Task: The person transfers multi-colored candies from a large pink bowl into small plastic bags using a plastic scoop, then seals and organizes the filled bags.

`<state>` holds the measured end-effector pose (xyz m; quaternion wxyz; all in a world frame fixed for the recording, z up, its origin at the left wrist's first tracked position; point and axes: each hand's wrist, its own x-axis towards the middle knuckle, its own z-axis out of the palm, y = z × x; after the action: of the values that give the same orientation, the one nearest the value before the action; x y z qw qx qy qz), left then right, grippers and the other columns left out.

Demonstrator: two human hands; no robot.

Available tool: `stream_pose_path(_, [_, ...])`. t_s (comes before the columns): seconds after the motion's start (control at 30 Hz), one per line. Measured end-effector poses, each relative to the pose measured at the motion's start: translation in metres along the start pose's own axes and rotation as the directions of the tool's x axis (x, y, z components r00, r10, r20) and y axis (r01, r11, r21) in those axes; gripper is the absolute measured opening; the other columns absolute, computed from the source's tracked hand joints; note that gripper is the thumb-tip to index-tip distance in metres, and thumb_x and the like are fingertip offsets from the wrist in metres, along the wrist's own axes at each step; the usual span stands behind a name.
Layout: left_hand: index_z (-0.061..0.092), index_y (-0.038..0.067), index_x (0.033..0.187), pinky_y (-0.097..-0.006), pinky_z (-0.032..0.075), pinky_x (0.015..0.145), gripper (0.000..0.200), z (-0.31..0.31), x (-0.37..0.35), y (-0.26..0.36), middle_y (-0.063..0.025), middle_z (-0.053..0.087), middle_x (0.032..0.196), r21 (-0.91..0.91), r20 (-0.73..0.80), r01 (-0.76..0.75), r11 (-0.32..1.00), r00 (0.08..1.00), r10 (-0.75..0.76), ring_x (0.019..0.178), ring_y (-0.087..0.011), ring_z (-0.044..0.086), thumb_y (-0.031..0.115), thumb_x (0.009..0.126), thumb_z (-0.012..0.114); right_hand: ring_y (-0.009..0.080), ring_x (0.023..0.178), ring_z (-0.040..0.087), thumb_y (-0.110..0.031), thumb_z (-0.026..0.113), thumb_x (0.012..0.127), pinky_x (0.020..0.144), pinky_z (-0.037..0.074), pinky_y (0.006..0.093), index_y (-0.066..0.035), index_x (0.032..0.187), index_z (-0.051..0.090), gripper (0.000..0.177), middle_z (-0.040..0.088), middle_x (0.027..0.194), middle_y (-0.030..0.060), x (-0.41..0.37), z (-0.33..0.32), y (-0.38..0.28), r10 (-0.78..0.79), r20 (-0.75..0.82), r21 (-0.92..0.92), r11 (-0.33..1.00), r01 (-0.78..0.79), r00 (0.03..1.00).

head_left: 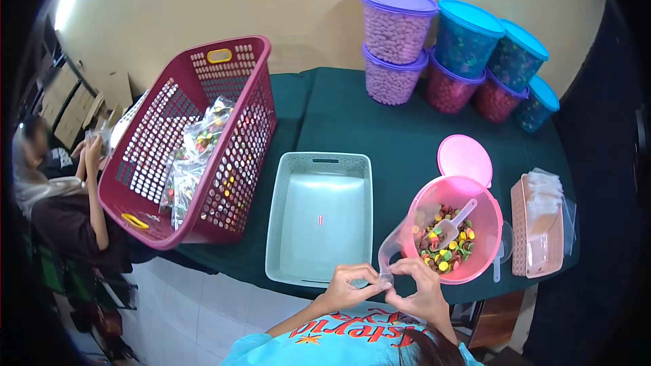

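Observation:
Close to my body, my left hand (pixel 351 287) and my right hand (pixel 419 289) pinch a clear plastic bag (pixel 387 252) between their fingertips. The bag looks thin and see-through, and its contents cannot be made out. Just beyond my right hand stands a pink tub (pixel 493 230) with brown, yellow, green and red candy-like pieces (pixel 444 257) inside. A translucent scoop (pixel 449 229) rests on those pieces. Left of the bag, a pale green tray (pixel 319 196) lies near the table's front edge.
A maroon basket (pixel 261 88) holds filled clear bags (pixel 196 156). Lidded tubs (pixel 400 34) are stacked at the back. A pink lid (pixel 464 160) lies behind the pink tub. At right, a small basket (pixel 519 230) contains plastic bags (pixel 544 196). Another person (pixel 68 210) sits at left.

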<state>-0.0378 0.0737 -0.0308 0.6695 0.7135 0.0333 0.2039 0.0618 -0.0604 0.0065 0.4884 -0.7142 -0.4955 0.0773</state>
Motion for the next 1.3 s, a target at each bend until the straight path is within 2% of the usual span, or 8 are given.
stream_pose_path(0.23, [0.059, 0.001, 0.064, -0.0256, 0.044, 0.056, 0.009, -0.002, 0.012, -0.003, -0.0089, 0.061, 0.067, 0.094, 0.047, -0.013, 0.995, 0.999, 0.009, 0.061, -0.0151, 0.058, 0.004, 0.069, 0.066, 0.0254, 0.078, 0.059, 0.002, 0.065, 0.062, 0.067, 0.049, 0.0316, -0.001, 0.093, 0.053, 0.034, 0.059, 0.088, 0.0127, 0.0, 0.008, 0.01, -0.038, -0.168, -0.009, 0.999, 0.037, 0.985])
stream_pose_path(0.4, [0.061, 0.001, 0.068, -0.0283, 0.046, 0.059, 0.008, 0.008, 0.019, 0.005, -0.0079, 0.062, 0.069, 0.116, 0.139, -0.055, 0.992, 0.99, 0.039, 0.064, -0.0162, 0.06, 0.005, 0.068, 0.068, 0.0265, 0.079, 0.06, 0.004, 0.063, 0.062, 0.07, 0.049, 0.033, -0.001, 0.097, 0.055, 0.037, 0.06, 0.091, 0.0116, 0.006, -0.001, 0.023, -0.106, -0.166, -0.069, 0.993, 0.096, 0.98])
stream_pose_path(0.47, [0.058, 0.002, 0.064, -0.0282, 0.046, 0.059, 0.011, 0.016, 0.022, 0.019, -0.0075, 0.06, 0.066, 0.243, 0.163, 0.139, 0.96, 0.97, -0.182, 0.063, -0.0165, 0.06, 0.004, 0.067, 0.068, 0.0264, 0.082, 0.06, 0.005, 0.062, 0.063, 0.071, 0.049, 0.0331, 0.0, 0.095, 0.056, 0.033, 0.061, 0.094, 0.0121, 0.005, -0.006, 0.027, -0.148, -0.093, -0.005, 0.989, 0.149, 0.985])
stream_pose_path(0.57, [0.059, 0.003, 0.066, -0.0278, 0.046, 0.059, 0.009, 0.03, 0.024, 0.028, -0.0075, 0.061, 0.067, 0.21, 0.158, 0.078, 0.975, 0.981, -0.113, 0.065, -0.0164, 0.06, 0.005, 0.067, 0.068, 0.0253, 0.078, 0.062, -0.001, 0.065, 0.065, 0.068, 0.05, 0.0313, 0.001, 0.092, 0.058, 0.028, 0.062, 0.089, 0.0139, -0.003, -0.016, 0.035, -0.158, -0.067, 0.088, 0.983, 0.164, 0.985])
stream_pose_path(0.67, [0.059, 0.001, 0.07, -0.0297, 0.046, 0.057, 0.004, 0.053, 0.022, 0.031, -0.0089, 0.062, 0.07, 0.141, 0.016, -0.136, 0.981, 0.991, 0.136, 0.062, -0.0197, 0.059, 0.003, 0.071, 0.063, 0.0223, 0.067, 0.063, 0.006, 0.057, 0.071, 0.058, 0.05, 0.0278, 0.002, 0.089, 0.058, 0.019, 0.063, 0.081, 0.0147, -0.004, -0.032, 0.036, -0.192, -0.081, 0.144, 0.969, 0.202, 0.978])
stream_pose_path(0.87, [0.058, -0.001, 0.068, -0.0263, 0.044, 0.053, 0.006, 0.079, 0.011, 0.044, -0.0082, 0.061, 0.063, 0.263, -0.127, 0.044, 0.964, 0.992, -0.01, 0.056, -0.0153, 0.057, 0.001, 0.07, 0.063, 0.0252, 0.077, 0.062, 0.006, 0.057, 0.069, 0.066, 0.049, 0.0296, 0.002, 0.092, 0.058, 0.023, 0.062, 0.088, 0.0152, -0.011, -0.063, 0.043, -0.082, 0.127, 0.17, 0.984, 0.059, 0.989])
stream_pose_path(1.0, [0.056, -0.001, 0.069, -0.0268, 0.042, 0.05, 0.011, 0.095, 0.003, 0.043, -0.0085, 0.059, 0.061, 0.294, -0.115, 0.235, 0.926, 0.971, -0.21, 0.054, -0.0151, 0.056, 0.008, 0.074, 0.06, 0.0272, 0.075, 0.061, 0.006, 0.058, 0.069, 0.067, 0.049, 0.0298, 0.0, 0.096, 0.058, 0.028, 0.06, 0.091, 0.0157, -0.013, -0.061, 0.043, -0.322, 0.032, 0.291, 0.909, 0.299, 0.946])
stream_pose_path(1.3, [0.053, 0.003, 0.064, -0.034, 0.041, 0.05, 0.011, 0.132, -0.003, 0.049, -0.0091, 0.055, 0.056, 0.586, -0.259, 0.162, 0.794, 0.966, -0.006, 0.051, -0.0247, 0.053, 0.012, 0.067, 0.059, 0.0165, 0.061, 0.06, 0.006, 0.062, 0.067, 0.052, 0.046, 0.0251, -0.001, 0.086, 0.061, 0.02, 0.059, 0.069, 0.0094, -0.017, -0.095, 0.055, -0.152, 0.086, 0.308, 0.944, 0.119, 0.985])
